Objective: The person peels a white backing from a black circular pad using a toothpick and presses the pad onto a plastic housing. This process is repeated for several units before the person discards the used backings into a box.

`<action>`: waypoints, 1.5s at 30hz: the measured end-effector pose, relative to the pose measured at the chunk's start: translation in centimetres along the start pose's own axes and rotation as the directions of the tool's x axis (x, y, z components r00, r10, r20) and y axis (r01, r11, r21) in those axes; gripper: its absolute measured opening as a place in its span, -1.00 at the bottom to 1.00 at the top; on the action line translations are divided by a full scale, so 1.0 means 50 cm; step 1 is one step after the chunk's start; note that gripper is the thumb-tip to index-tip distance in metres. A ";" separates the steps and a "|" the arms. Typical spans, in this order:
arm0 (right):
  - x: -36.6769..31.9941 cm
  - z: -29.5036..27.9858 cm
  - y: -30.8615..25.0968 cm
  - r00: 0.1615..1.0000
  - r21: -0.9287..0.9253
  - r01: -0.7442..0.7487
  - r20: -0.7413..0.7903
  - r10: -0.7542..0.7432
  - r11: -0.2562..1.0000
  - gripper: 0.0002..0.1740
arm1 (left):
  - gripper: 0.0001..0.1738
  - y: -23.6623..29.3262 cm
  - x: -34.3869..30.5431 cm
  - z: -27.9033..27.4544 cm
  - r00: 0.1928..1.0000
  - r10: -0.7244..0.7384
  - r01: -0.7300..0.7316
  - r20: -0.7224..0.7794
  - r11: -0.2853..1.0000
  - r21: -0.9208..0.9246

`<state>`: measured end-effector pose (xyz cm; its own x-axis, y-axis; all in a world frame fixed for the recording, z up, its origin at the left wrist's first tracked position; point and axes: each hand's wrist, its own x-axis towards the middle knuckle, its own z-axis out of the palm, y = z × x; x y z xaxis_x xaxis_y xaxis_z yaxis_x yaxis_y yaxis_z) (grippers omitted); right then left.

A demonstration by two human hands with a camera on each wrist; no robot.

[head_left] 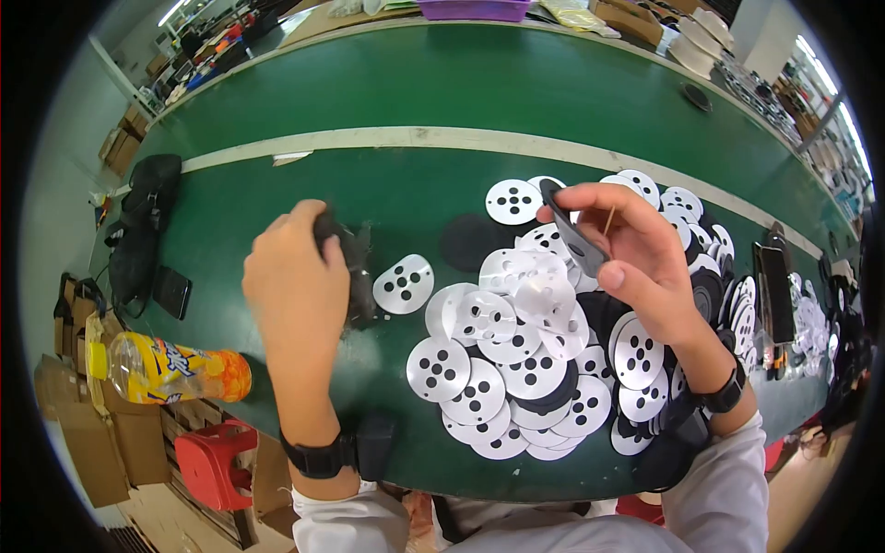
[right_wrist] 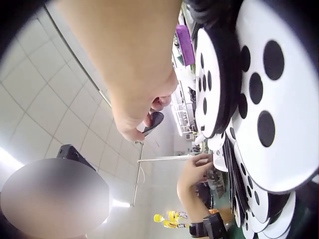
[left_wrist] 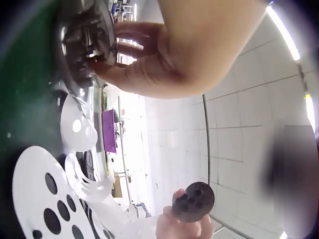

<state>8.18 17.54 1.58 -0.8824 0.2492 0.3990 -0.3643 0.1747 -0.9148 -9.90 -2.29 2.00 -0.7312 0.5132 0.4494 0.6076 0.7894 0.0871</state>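
Note:
My right hand (head_left: 650, 263) pinches a black disc with holes (head_left: 576, 235) between thumb and fingers, above a heap of discs. A thin tan stick (head_left: 609, 219) shows beside those fingers. In the left wrist view the same disc (left_wrist: 193, 201) faces the camera. Left of the heap, my left hand (head_left: 300, 267) grips a dark bundle in clear plastic (left_wrist: 87, 45), blurred in the head view. Beside it lies a white disc with black holes (head_left: 403, 284). The heap mixes white discs (head_left: 438, 369), clear plastic rounds (head_left: 544, 300) and black discs (head_left: 468, 241).
On the green table (head_left: 369, 55), an orange drink bottle (head_left: 175, 370) lies at the left edge near a phone (head_left: 172, 292) and a black bag (head_left: 145, 230). More discs (head_left: 742, 313) spread to the right. A purple bin (head_left: 475, 9) stands at the back, a red stool (head_left: 217, 465) below left.

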 end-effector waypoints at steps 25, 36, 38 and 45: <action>-0.013 0.016 -0.038 0.990 -0.083 -0.077 0.112 0.086 0.994 -0.38 | -0.59 0.128 -0.068 -0.022 0.893 0.191 0.451 0.408 -0.392 -0.802; -0.007 0.022 -0.024 0.999 0.317 -0.012 0.038 -0.001 0.948 -0.47 | -0.43 0.126 -0.056 0.000 0.803 0.307 0.595 0.510 -0.464 -0.656; -0.005 -0.006 -0.018 0.997 0.323 -0.012 0.080 -0.014 0.946 -0.42 | -0.42 0.116 -0.048 0.008 0.776 0.430 0.626 0.462 -0.436 -0.646; -0.002 -0.023 -0.028 0.994 0.506 -0.090 0.093 0.050 0.858 -0.38 | -0.28 0.112 -0.052 0.013 0.616 0.709 0.786 0.343 -0.583 -0.207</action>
<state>9.12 18.36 2.92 -0.9233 0.1678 0.3454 -0.3835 -0.3542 -0.8530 -4.82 1.00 0.75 -0.1257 0.9915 0.0336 -0.8646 -0.1261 0.4863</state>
